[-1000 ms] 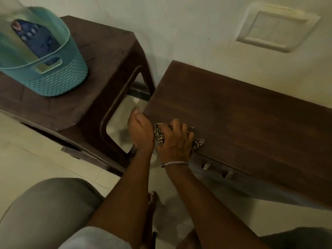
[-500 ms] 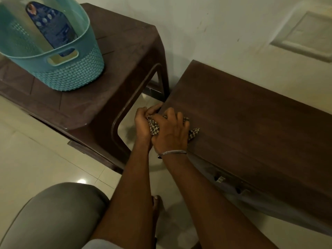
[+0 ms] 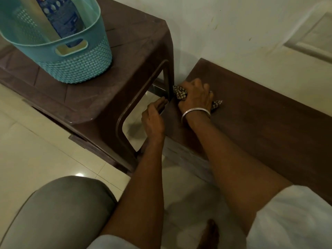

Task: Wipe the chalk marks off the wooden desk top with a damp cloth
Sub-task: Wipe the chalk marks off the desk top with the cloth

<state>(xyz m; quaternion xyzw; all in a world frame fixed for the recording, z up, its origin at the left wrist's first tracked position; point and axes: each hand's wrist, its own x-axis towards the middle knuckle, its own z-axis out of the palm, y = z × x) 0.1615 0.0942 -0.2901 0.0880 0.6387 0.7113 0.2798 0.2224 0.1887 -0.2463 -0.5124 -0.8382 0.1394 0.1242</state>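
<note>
Pressing bunched cloth (image 3: 180, 93) onto far-left corner of desk top (image 3: 260, 119), R hand (image 3: 195, 97) curls round it. Top's long axis runs to 4 o'clock from the grip; L hand (image 3: 153, 119), fingers straight, touches the edge at 8 o'clock

**Colours and patterns before you**

Your cloth (image 3: 180, 92) is checked, dark squares on cream. The desk top (image 3: 260, 123) is deep brown with faint grain. The plastic table (image 3: 129, 69) is a duller brown, moulded with slanting lines. The basket (image 3: 77, 67) is teal, its lower half textured like weave, with a blue packet (image 3: 61, 20) inside. You wear a silver bangle (image 3: 195, 112), a white sleeve (image 3: 296, 221) and grey trousers (image 3: 62, 212). The floor tiles (image 3: 36, 144) are cream.
</note>
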